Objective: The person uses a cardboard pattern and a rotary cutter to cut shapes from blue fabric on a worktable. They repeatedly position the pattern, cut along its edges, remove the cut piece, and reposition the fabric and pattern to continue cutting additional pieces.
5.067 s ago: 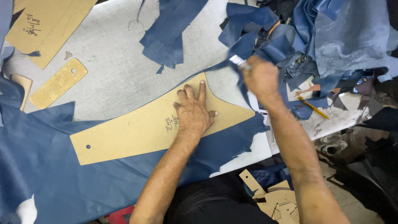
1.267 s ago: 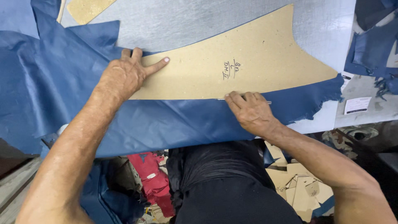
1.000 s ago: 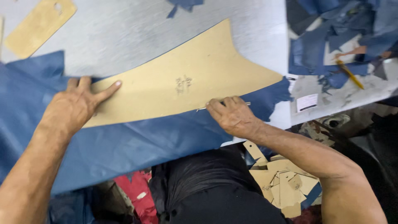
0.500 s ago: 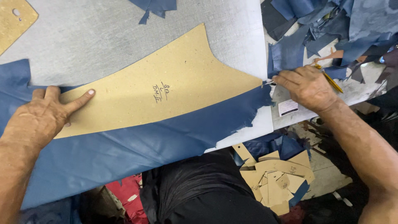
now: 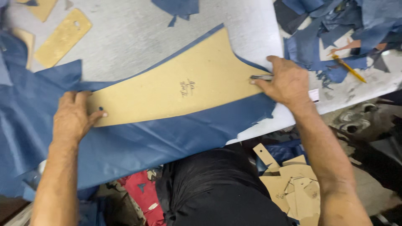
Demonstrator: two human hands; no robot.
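Observation:
A long tan cardboard pattern (image 5: 180, 86) lies flat on a sheet of blue leather (image 5: 138, 142) spread over the grey table (image 5: 138, 37). My left hand (image 5: 74, 117) presses down on the pattern's narrow left end, fingers spread. My right hand (image 5: 284, 81) sits at the pattern's wide right end and grips a small metal knife (image 5: 260, 77), its tip against the pattern's right edge.
Smaller tan templates (image 5: 63, 37) lie at the table's far left. Blue leather scraps (image 5: 335, 29) and a yellow pencil (image 5: 349, 69) are piled at the right. More cardboard pieces (image 5: 293, 184) lie on the floor below the table edge, beside red cloth (image 5: 140, 194).
My right hand came back from the scrap pile at the right to the pattern's right end, now with the knife at its edge. My left hand stayed pressed on the left end.

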